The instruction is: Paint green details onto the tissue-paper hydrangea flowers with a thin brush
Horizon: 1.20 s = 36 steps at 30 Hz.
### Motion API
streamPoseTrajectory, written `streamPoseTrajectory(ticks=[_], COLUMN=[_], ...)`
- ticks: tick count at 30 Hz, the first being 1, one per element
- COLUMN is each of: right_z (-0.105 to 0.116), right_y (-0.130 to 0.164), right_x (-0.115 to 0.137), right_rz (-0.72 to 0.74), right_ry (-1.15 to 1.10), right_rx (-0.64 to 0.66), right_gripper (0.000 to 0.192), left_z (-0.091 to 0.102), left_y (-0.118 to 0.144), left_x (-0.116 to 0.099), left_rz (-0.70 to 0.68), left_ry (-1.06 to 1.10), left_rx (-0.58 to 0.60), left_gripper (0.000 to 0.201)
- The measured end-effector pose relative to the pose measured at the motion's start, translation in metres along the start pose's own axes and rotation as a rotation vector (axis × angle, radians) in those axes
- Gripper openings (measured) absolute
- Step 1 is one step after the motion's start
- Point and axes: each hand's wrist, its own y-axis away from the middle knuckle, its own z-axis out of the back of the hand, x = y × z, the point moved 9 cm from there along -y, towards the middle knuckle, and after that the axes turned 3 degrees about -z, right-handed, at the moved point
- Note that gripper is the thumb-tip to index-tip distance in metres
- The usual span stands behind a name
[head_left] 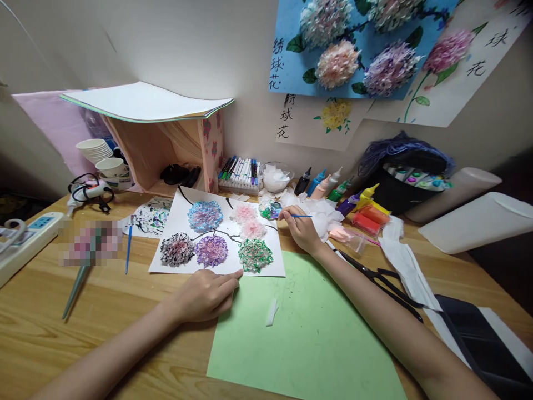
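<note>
My right hand (300, 226) is closed around a thin paintbrush (302, 215) with a blue handle. Its tip end is over a small clear dish (268, 210) holding green and dark paint. My left hand (210, 294) rests low on the white paper (216, 221), index finger stretched along the bottom edge, other fingers loosely bent and holding nothing. Raised tissue flowers stand on that paper: a blue one (205, 215), a black-tipped one (177, 250), a purple one (211, 250), a green-tipped one (255, 255) and pale pink ones (253, 229), joined by black painted branches.
Green paper (308, 328) lies in front, bearing a white scrap (272, 312). Black scissors (377, 275) sit under my right forearm. Paint bottles (320, 182), crumpled tissue (318, 214) and markers (239, 171) line the back. Another blue brush (129, 250) and a power strip (31, 241) are left.
</note>
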Motion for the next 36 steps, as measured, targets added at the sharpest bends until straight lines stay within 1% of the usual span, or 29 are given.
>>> streamPoseTrajectory(ticks=[3, 7, 9, 11, 14, 16, 18, 19, 21, 23, 26, 28, 31, 36], right_z=[-0.002, 0.001, 0.005, 0.013, 0.026, 0.029, 0.029, 0.029, 0.029, 0.028, 0.02, 0.016, 0.013, 0.008], right_y=[-0.001, -0.002, -0.002, 0.002, 0.021, 0.044, 0.072, 0.086, 0.107, 0.118, 0.12, 0.117, 0.114, 0.115], right_x=[-0.004, -0.008, -0.005, 0.0, 0.012, 0.019, 0.025, 0.03, 0.041, 0.054, 0.069, 0.075, 0.08, 0.08], right_rz=[-0.024, -0.048, -0.056, -0.078, -0.147, -0.195, -0.238, -0.233, -0.163, -0.069, 0.045, 0.086, 0.116, 0.125], right_ry=[0.0, -0.01, -0.019, -0.058, -0.228, -0.373, -0.469, -0.493, -0.487, -0.433, -0.336, -0.286, -0.241, -0.202], right_rx=[0.01, -0.022, -0.055, -0.115, -0.216, -0.236, -0.224, -0.202, -0.154, -0.093, 0.009, 0.059, 0.085, 0.109], right_gripper=[0.031, 0.031, 0.031, 0.031, 0.029, 0.027, 0.025, 0.024, 0.024, 0.024, 0.022, 0.02, 0.019, 0.018], left_z=[0.0, 0.001, 0.0, -0.001, -0.002, -0.002, -0.002, -0.001, -0.001, -0.001, -0.002, -0.002, -0.003, -0.004], left_y=[0.0, 0.0, 0.0, 0.0, 0.001, 0.001, 0.0, 0.0, 0.0, -0.001, -0.001, -0.001, -0.001, -0.001], left_x=[0.0, -0.001, -0.001, 0.0, 0.001, 0.0, 0.0, 0.0, 0.0, 0.0, -0.001, 0.0, -0.001, 0.0], left_rz=[0.0, -0.006, -0.007, -0.007, -0.01, -0.014, -0.014, -0.014, -0.012, -0.013, -0.018, -0.018, -0.023, -0.021], left_ry=[-0.007, -0.003, 0.003, 0.0, -0.007, -0.007, -0.011, -0.016, -0.028, -0.04, -0.06, -0.073, -0.075, -0.072], left_rx=[-0.001, -0.011, -0.006, -0.002, -0.006, -0.006, -0.008, -0.013, -0.017, -0.013, -0.001, 0.0, 0.001, 0.006], left_gripper=[0.019, 0.019, 0.019, 0.019, 0.019, 0.019, 0.019, 0.02, 0.02, 0.02, 0.02, 0.019, 0.019, 0.018])
